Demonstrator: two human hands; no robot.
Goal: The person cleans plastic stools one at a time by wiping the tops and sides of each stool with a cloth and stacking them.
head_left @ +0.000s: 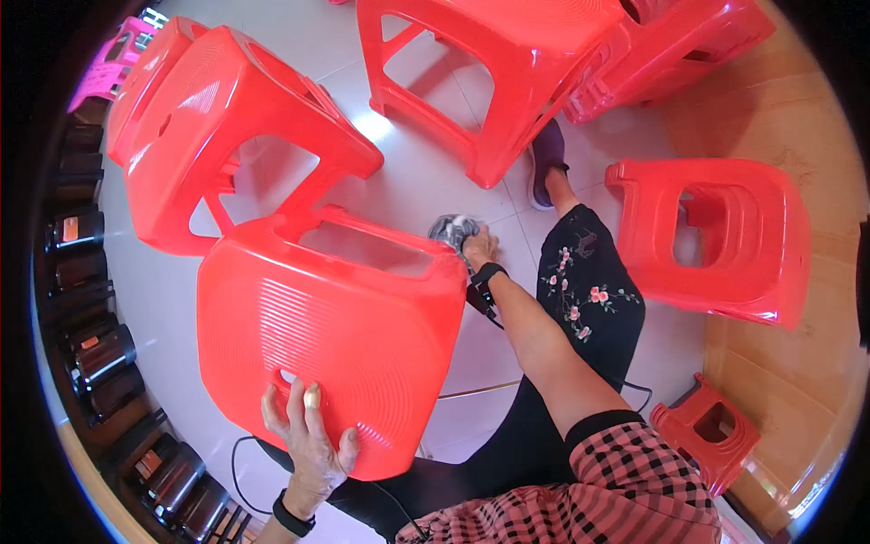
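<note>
The far legs of the stool are hard to make out, and its near edge overlaps the black trousers. Beyond it, the right hand closes around a grey cloth, partly covered and blurred; whether the cloth touches the stool I cannot tell. Beyond the stool, a large stool is cut off at the top, as is a shoe partly behind it. To the stool's left, a dark row of things curves along the edge, too dim to say whether they are containers or what they hold. To its right lies a low stool, and nearer the person a small stool, partly hidden by the checked sleeve.

The stool is in front of the person, tilted with its seat toward the camera. It is glossy red, with fine ribs curving across the seat, a small hole and an open side. The left hand lies on the seat, fingers spread by the hole, thumb apart; one finger has a yellowish wrap.
</note>
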